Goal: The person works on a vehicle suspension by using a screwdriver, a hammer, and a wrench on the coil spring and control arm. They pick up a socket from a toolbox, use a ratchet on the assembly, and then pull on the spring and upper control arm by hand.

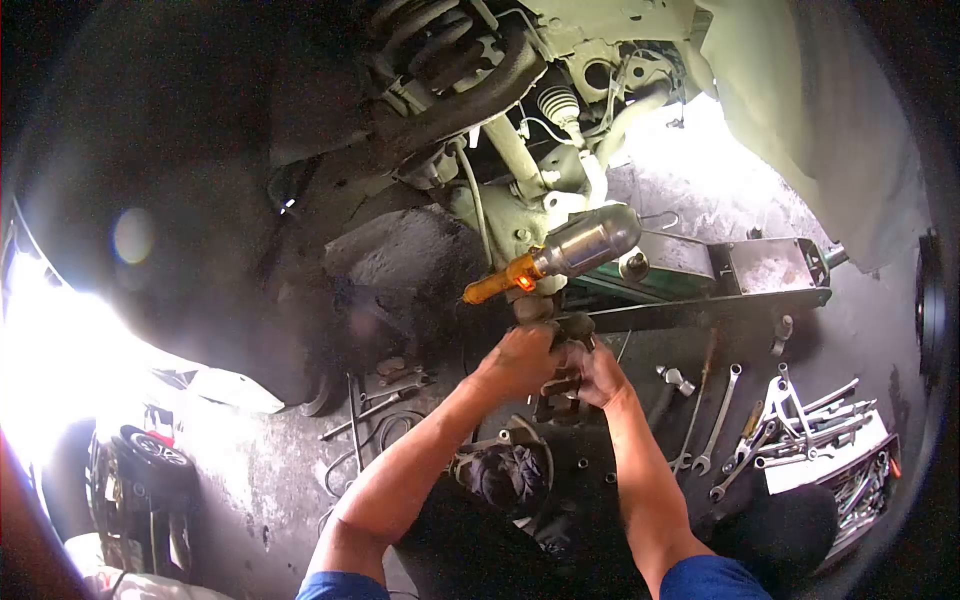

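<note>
My left hand (522, 362) and my right hand (598, 372) meet in the middle of the view, just below the car's suspension. Between them is a dark metal part (574, 326), its top end showing above my fingers. The fingers of both hands are curled around it; its exact kind I cannot tell. Directly above my hands a work light (588, 242) with an orange handle lies at a slant and overlaps the suspension parts. A pale steering rod with a ribbed rubber boot (558, 103) runs down behind the lamp.
A green floor jack (690, 265) reaches under the car at right. Combination wrenches (720, 420) and a ratchet-like tool (676, 380) lie on the floor beside a tray of tools (860, 500). A dark cloth (505, 475) sits below my hands. Cables and tools (380, 400) lie left.
</note>
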Action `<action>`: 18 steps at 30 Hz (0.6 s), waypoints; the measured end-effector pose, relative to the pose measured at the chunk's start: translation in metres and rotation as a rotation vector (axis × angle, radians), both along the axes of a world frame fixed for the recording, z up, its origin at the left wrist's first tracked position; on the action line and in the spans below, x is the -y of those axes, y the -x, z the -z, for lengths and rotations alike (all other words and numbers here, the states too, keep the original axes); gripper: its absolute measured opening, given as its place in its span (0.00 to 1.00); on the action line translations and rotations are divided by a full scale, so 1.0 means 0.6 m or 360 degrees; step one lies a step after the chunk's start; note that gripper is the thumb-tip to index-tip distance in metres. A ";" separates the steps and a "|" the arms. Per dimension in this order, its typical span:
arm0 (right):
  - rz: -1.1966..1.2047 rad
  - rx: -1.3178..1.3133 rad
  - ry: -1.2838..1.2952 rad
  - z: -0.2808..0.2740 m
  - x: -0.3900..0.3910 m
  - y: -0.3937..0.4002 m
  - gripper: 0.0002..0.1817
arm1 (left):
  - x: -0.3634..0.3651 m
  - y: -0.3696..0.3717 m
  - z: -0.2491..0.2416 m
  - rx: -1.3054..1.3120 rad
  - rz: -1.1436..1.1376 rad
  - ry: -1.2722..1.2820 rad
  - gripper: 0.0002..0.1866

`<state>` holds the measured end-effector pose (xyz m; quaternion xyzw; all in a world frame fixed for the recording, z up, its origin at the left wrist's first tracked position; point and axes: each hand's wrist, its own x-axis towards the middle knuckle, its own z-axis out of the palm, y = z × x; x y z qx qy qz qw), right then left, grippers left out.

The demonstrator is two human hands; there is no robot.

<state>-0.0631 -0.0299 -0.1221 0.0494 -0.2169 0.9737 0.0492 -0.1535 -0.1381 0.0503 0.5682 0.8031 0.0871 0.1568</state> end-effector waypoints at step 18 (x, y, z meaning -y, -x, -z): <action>0.0182 0.0929 -0.0058 0.166 -0.016 -0.041 0.35 | -0.013 0.011 -0.049 -0.0360 -0.0477 -0.0589 0.19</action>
